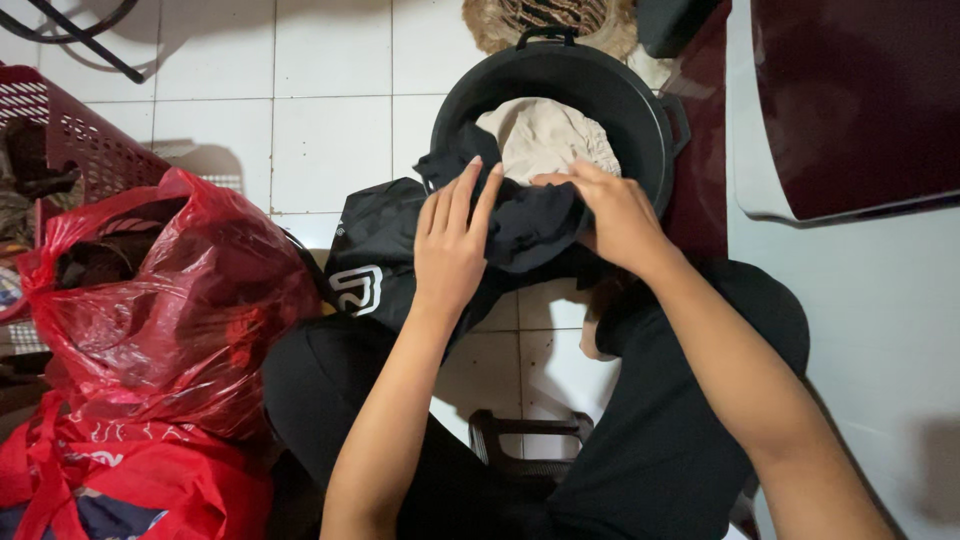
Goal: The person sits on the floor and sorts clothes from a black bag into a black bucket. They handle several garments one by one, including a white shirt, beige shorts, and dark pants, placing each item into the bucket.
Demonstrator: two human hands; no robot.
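A black garment (385,250) with a white printed mark drapes from a round black tub (640,110) down over my left knee. My left hand (455,245) lies flat on the garment, fingers together and pointing toward the tub. My right hand (615,215) pinches the bunched black cloth at the tub's near rim. Inside the tub a beige cloth (545,135) lies behind the black one.
A stuffed red plastic bag (160,310) stands at my left, over more red bags. A red slotted basket (70,130) sits at the far left. A dark red and white appliance (850,100) fills the right. A woven mat (560,20) lies beyond the tub on white floor tiles.
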